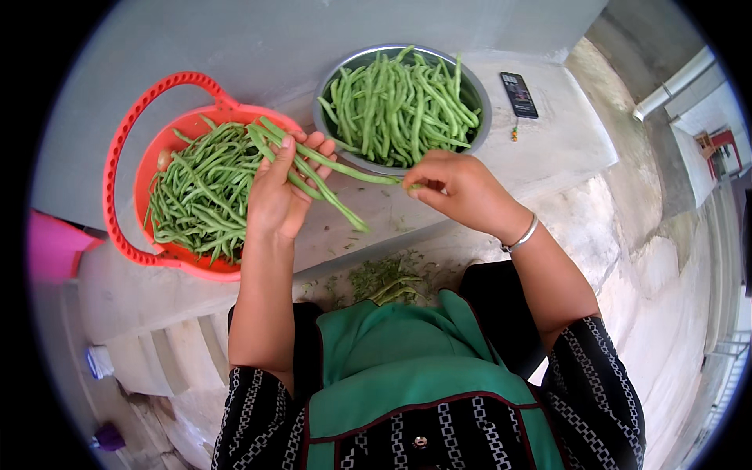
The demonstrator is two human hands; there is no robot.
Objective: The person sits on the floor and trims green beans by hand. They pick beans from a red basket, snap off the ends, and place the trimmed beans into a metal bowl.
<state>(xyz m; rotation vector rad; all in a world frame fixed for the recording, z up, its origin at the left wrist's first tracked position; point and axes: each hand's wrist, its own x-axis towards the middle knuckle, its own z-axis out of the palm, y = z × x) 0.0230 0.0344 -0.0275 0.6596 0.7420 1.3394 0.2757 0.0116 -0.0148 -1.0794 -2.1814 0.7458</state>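
Observation:
Several long green beans lie across my left hand, held under its thumb with the fingers curled behind them. My right hand pinches the tip of one of these beans, its thumb and forefinger pressed together. To the left, a red plastic basket with a tall handle holds a heap of green beans, and my left hand is at its right side. Behind my hands, a metal bowl is piled with more green beans.
A black phone with a small beaded strap lies on the grey ledge right of the bowl. Bean scraps are strewn on the ground below the ledge. A pink container stands at the far left. A green apron covers my lap.

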